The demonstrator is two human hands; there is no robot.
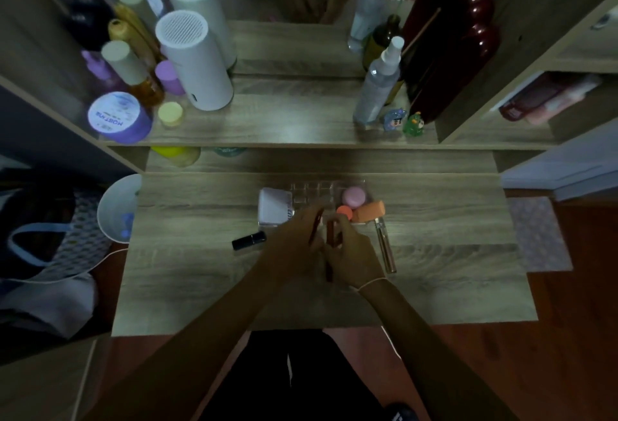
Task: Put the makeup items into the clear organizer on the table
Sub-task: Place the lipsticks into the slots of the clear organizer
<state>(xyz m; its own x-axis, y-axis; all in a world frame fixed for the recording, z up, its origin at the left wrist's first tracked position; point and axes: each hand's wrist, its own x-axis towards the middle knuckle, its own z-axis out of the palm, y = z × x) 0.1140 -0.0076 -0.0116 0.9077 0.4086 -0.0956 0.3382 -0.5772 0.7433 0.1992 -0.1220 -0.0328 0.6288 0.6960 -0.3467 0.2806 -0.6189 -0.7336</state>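
Note:
The clear organizer (311, 190) sits mid-table, its gridded slots toward the back. In or against it are a white square compact (272, 206) at the left, a pink round case (354, 196), a small orange sponge (344, 211) and an orange wedge sponge (369, 211) at the right. My left hand (294, 240) and my right hand (354, 253) meet just in front of the organizer, both closed on slim red pencil-like makeup sticks (330, 236). A black lipstick tube (249, 241) lies left of my hands. A clear lip gloss tube (384, 247) lies to the right.
A raised shelf behind holds a white cylinder (194, 63), spray bottle (378, 86), purple jar (117, 118) and small figurines (404, 121). A white bowl (117, 210) hangs off the table's left edge. A bag lies on the floor at the left.

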